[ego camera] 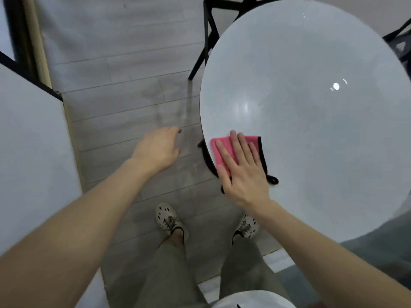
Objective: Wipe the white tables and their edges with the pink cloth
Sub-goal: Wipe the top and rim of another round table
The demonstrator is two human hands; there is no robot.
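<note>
Grey plank floor fills the middle of my view. A round white tabletop takes up most of the right side, and a second white tabletop comes in from the left. The frame cuts that second one off, so I see only a straight, dark-edged corner of it. The round one is clipped at the right edge too, and glare spots sit on its surface. Behind it a black chair shows only its legs and part of its frame. Another dark piece of furniture at far right is too cropped for me to name.

The pink cloth lies flat on the round white tabletop, right at its near-left rim. Much of it is hidden under the right hand. I can make out black trim along its right side and a small black loop poking out beside the heel of the hand. The right hand lies palm down on the cloth, fingers straight and slightly spread, pressing rather than gripping. Its forearm runs in from the lower right.

The left hand hovers over the floor between the two tabletops, apart from both. Its back faces up and its fingers are loosely relaxed, holding nothing; the fingertips are slightly blurred. Below, two pale shoes stand on the floor.
</note>
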